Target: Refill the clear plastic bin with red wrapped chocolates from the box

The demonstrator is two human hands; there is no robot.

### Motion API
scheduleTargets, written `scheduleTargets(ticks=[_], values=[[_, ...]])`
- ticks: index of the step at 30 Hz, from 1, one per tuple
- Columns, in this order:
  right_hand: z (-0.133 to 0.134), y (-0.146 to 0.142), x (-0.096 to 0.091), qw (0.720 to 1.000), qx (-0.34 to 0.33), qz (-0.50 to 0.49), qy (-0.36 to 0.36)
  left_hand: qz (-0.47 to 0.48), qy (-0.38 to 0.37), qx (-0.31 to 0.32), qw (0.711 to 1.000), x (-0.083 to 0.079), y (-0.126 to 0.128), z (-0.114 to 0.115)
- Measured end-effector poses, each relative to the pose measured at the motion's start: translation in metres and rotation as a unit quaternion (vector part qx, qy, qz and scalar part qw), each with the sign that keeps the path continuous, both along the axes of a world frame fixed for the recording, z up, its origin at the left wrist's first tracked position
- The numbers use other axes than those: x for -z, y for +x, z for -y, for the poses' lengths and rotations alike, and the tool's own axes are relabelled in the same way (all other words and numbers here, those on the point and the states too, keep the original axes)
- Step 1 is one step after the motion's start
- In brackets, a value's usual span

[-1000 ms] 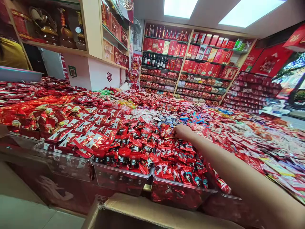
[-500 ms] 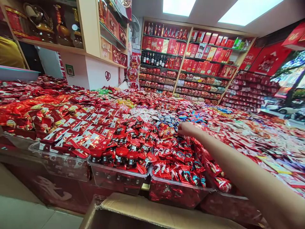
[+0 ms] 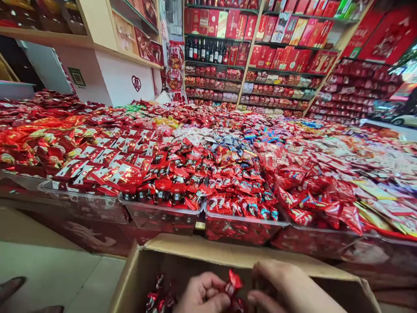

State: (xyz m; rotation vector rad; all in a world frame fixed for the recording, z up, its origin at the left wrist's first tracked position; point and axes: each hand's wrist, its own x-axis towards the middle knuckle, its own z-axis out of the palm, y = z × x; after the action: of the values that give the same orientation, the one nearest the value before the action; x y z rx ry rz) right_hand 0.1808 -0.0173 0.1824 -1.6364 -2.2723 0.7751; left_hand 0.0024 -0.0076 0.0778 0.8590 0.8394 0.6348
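Note:
An uncovered cardboard box (image 3: pixel 224 253) stands at the bottom of the view, with several red-wrapped candies (image 3: pixel 158 300) inside at its left. My left hand (image 3: pixel 203 294) is over the box, fingers curled and pinching a shiny red-wrapped candy (image 3: pixel 233 280) at its twisted end. More red wrapper shows just below that candy. Right of it, my right hand (image 3: pixel 283 282) is in the box opening, slightly blurred. Its thumb and curved fingers are apart, and nothing is visible between them.
Clear plastic bins (image 3: pixel 246 219) heaped with wrapped candies line the counter beyond the box. Red packets (image 3: pixel 312 195) overhang at right. Shelves (image 3: pixel 257 39) with bottles and red boxes stand behind. A dark shoe (image 3: pixel 11 287) shows on the tiled floor at lower left.
My right hand has come back from the candy heap to the box. My left hand has come into view with a red-wrapped candy. The view has tilted down.

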Motion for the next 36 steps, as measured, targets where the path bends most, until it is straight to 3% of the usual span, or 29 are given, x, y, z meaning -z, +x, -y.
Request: scheduleTargets(ticks=[2,4,11,13,15,18,20,23,30,32,36], values=[[0.013,0.004,0.028,0.991,0.082,-0.101,-0.014,-0.002,0.025,-0.004,1.000,-0.011,0.006,0.000],[0.018,0.008,0.042,0.969,0.136,-0.204,-0.025,-0.019,0.051,0.013,0.998,-0.021,0.012,0.001],[0.022,0.003,0.038,0.912,0.164,-0.358,-0.113,-0.021,0.091,0.027,0.995,-0.038,0.026,0.012],[0.025,0.002,0.042,0.902,0.175,-0.388,-0.068,-0.008,0.083,0.008,0.997,-0.041,0.027,0.013],[0.028,0.002,0.049,0.911,0.165,-0.376,0.036,0.033,0.031,-0.011,0.999,-0.044,0.026,0.013],[0.034,0.004,0.055,0.927,0.091,-0.321,0.173,0.109,-0.051,-0.016,0.993,-0.050,0.024,0.013],[0.037,0.004,0.055,0.931,0.040,-0.300,0.203,0.113,-0.038,-0.033,0.992,-0.053,0.023,0.012],[0.041,0.004,0.052,0.934,0.034,-0.305,0.183,0.064,0.010,-0.064,0.996,-0.055,0.022,0.011],[0.044,-0.001,0.062,0.909,0.130,-0.380,0.106,0.022,0.077,-0.063,0.995,-0.054,0.022,0.009],[0.043,-0.007,0.065,0.894,0.157,-0.413,0.078,0.044,0.060,-0.059,0.995,-0.052,0.023,0.010],[0.044,-0.017,0.069,0.830,0.246,-0.498,0.053,0.063,0.053,-0.090,0.993,-0.051,0.027,0.012]])
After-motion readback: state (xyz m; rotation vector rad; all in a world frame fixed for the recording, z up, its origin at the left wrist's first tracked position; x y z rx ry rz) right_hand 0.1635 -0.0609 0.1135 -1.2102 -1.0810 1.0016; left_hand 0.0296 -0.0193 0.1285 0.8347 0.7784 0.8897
